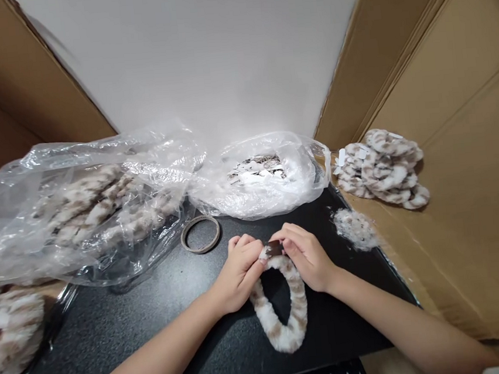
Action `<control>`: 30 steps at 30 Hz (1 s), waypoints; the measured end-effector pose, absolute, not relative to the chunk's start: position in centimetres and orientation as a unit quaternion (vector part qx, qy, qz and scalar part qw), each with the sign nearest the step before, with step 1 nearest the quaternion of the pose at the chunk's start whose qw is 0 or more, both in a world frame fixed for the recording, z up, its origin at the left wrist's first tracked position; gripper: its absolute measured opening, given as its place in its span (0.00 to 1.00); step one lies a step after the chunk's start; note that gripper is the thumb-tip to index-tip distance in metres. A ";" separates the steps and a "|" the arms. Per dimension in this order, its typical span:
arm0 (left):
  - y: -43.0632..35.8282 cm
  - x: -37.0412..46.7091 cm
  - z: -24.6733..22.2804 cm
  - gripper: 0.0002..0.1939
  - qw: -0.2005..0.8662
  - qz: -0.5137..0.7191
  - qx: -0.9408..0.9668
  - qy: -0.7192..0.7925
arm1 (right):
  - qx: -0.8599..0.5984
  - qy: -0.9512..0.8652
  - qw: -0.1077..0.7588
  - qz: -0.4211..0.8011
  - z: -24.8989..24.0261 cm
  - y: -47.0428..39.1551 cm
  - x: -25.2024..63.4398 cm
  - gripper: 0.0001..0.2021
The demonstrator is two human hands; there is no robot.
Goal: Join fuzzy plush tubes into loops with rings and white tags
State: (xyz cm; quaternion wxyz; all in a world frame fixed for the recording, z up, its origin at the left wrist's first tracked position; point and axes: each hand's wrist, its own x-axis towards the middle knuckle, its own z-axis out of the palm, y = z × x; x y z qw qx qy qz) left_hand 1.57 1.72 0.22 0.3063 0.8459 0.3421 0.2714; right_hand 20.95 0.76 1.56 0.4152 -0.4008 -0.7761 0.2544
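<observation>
A fluffy white and brown fur loop (pixel 287 330) hangs down from my two hands over the black table (pixel 168 312). At its top is a small dark brown piece (pixel 273 248), lying between my fingers. My left hand (pixel 243 270) pinches the upper left end of the loop, its fingers closed. On the other side, my right hand (pixel 306 255) has its thumb and fingers closed on the right edge of the brown piece. The fingertips of both hands nearly meet, and the hold beneath them is partly hidden.
Clear plastic bags hold fur loops (pixel 96 204) at left and small white and dark pieces (pixel 259 168) at centre. A grey-brown ring (pixel 200 234) lies behind my left hand. At right are a fluff clump (pixel 355 230) and stacked fur loops (pixel 380 168) on cardboard (pixel 463 202).
</observation>
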 end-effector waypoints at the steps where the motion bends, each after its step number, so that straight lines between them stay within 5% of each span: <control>1: 1.8 1.6 0.2 0.16 0.313 0.273 0.841 0.345 | -0.402 -0.781 0.414 0.239 1.1 0.6 21.0 0.24; 16: 1.8 1.8 0.2 0.18 0.306 0.270 0.849 0.335 | -0.445 -0.822 0.308 0.178 -0.1 0.8 21.8 0.28; 30: 1.9 2.0 0.2 0.16 0.301 0.257 0.859 0.326 | -0.455 -0.822 0.310 0.146 -0.2 0.7 21.4 0.28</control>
